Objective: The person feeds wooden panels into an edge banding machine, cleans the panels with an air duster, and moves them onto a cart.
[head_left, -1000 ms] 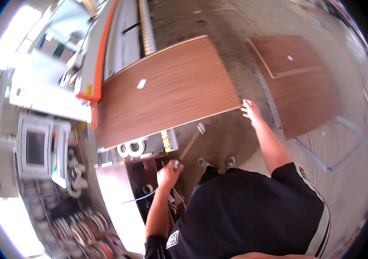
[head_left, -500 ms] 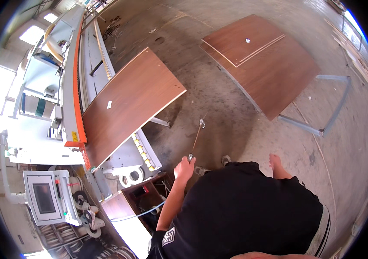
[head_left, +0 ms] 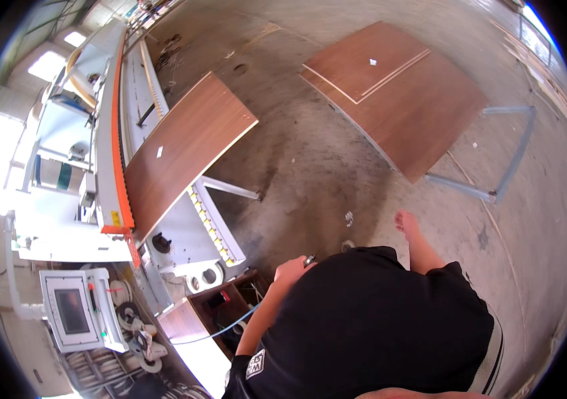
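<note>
My left hand is low in front of my body, its fingers wrapped round a small metal-ended tool; my shirt hides part of it, so its kind is unclear. My right hand hangs at my right side over the floor, fingers loosely apart and holding nothing. A brown wood-look panel with a small white label lies at the left, one edge under the orange-edged beam of a long machine. A small whitish scrap shows in front of me, between my hands.
More brown panels lie stacked at the right, beside a grey metal frame. A control screen, rolls of edging, and an open cabinet with a blue hose are at lower left. A support leg sticks out below the panel.
The panel at the machine has shifted left and farther away. My left hand has drawn closer to my body; the thin rod seen extending from it is out of sight. My right hand has risen slightly.
</note>
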A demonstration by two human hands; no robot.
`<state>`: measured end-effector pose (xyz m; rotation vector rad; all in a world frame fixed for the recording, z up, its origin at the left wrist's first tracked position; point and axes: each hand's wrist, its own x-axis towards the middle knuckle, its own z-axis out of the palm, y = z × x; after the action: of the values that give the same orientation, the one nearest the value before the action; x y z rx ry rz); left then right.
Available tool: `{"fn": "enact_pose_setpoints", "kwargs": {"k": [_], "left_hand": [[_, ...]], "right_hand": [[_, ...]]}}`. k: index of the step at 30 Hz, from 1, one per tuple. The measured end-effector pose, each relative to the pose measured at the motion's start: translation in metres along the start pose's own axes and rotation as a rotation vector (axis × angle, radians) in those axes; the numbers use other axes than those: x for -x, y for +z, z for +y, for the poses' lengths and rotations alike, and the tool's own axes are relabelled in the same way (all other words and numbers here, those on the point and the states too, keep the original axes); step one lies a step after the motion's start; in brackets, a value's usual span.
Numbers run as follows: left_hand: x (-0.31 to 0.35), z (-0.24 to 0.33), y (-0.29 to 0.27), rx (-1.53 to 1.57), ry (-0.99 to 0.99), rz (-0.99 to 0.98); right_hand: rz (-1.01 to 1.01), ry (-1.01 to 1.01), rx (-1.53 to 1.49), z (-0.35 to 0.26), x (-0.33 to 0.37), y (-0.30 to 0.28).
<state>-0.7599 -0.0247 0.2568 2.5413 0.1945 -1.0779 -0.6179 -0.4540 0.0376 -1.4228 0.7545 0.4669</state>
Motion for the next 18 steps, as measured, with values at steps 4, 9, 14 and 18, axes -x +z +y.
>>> {"fn": "enact_pose_setpoints", "kwargs": {"k": [4,9,14,18], "left_hand": [[0.043,-0.067,0.033,0.030,-0.006,-0.053],[0.113,-0.130,0.014,0.065,-0.023,0.105],[0.210,-0.260,0.004,0.110,-0.316,0.568],[0.269,-0.403,0.017,-0.310,-0.677,0.753]], "right_hand": [[-0.117,-0.023,-0.148,-0.030,-0.008,0.075],[-0.164,-0.020,0.076,-0.071,-0.020,0.125],[-0.284,-0.062,0.598,-0.048,0.026,0.215],[-0.487,-0.130,1.008,-0.016,0.070,0.287]]}}
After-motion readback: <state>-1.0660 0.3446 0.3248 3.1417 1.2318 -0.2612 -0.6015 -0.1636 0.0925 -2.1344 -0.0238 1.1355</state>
